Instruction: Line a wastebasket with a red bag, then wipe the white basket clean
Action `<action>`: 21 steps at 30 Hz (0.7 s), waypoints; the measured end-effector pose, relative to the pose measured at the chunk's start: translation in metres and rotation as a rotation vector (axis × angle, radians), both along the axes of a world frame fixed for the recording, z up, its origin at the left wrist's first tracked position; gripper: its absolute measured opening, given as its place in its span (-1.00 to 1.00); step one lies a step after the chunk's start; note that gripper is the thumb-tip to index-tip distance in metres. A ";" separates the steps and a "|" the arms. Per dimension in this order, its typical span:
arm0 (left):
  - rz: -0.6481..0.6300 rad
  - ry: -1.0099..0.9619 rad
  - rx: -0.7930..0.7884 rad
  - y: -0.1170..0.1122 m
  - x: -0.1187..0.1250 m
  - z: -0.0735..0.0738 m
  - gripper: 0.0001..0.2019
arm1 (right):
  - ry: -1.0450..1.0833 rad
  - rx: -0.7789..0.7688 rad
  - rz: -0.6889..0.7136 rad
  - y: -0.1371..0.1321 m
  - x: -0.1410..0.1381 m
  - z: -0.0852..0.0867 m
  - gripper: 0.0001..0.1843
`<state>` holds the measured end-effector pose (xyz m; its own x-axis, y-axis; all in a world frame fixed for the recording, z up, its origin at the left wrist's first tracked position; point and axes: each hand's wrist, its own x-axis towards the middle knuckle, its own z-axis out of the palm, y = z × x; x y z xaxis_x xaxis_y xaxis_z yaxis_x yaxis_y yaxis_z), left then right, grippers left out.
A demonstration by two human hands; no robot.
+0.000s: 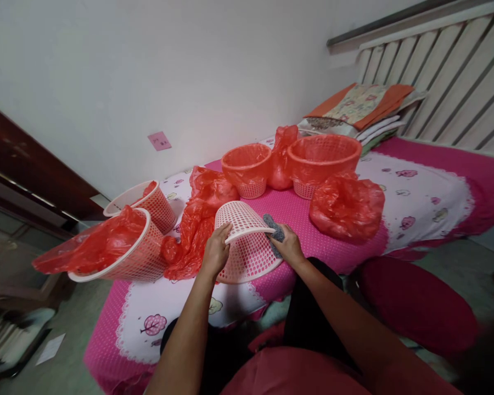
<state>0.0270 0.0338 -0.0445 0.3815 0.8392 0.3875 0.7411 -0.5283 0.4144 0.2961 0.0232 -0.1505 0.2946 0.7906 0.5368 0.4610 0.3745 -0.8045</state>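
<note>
A pale pink mesh plastic basket (247, 241) lies on its side on the bed, its open rim toward me. My left hand (216, 249) grips the rim on the left, fingers curled over the edge. My right hand (287, 244) is closed on a grey cloth (274, 230) pressed against the basket's right side. Loose red plastic bags (195, 222) lie just left of the basket.
Two baskets lined with red bags (119, 247) lie tipped at the left. Two more lined baskets (323, 156) stand upright at the back, a stuffed red bag (348, 206) before them. Folded bedding (360, 112) is stacked by the headboard. A red stool (415, 304) stands right.
</note>
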 end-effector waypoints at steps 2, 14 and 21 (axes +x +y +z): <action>0.000 -0.006 -0.001 0.000 -0.002 -0.001 -0.27 | -0.003 0.001 -0.021 -0.001 -0.001 -0.005 -0.66; 0.008 -0.029 0.021 -0.001 -0.006 -0.005 -0.26 | 0.123 -0.171 -0.111 -0.009 -0.004 -0.038 -0.58; 0.078 -0.056 0.057 -0.003 -0.011 -0.011 -0.33 | 0.291 -0.266 -0.143 -0.013 -0.012 -0.058 -0.48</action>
<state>0.0160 0.0305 -0.0559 0.2925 0.8414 0.4544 0.7575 -0.4939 0.4270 0.2841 0.0105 -0.2086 0.5209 0.8306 0.1971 0.2320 0.0845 -0.9690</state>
